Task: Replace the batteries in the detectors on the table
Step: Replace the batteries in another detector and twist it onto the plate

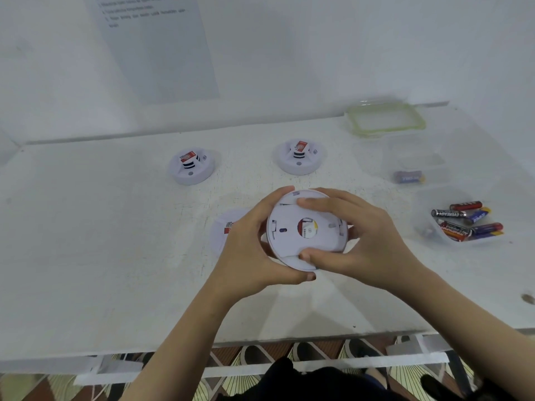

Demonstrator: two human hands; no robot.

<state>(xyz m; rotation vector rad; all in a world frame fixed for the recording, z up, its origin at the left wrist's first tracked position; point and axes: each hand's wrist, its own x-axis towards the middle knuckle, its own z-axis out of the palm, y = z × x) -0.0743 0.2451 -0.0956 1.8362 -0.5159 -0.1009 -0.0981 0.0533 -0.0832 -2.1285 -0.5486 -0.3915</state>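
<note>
A round white detector (292, 235) is held above the table's middle, its back side facing me with a red and yellow label in a central hole. My left hand (252, 250) grips its left rim and my right hand (364, 241) grips its right rim, fingers curled over the edge. Two more white detectors stand further back, one (191, 167) at the left and one (301, 156) at the right, each with a red label on top. A white round part (223, 230) with a red sticker lies partly hidden behind my left hand.
A clear tray (434, 227) at the right holds several loose batteries (469, 221). Another clear tray behind it holds one blue battery (408, 176). A green-rimmed clear lid (386, 118) lies at the back right. The white table (101, 256) meets a wall with a paper sheet (156, 47).
</note>
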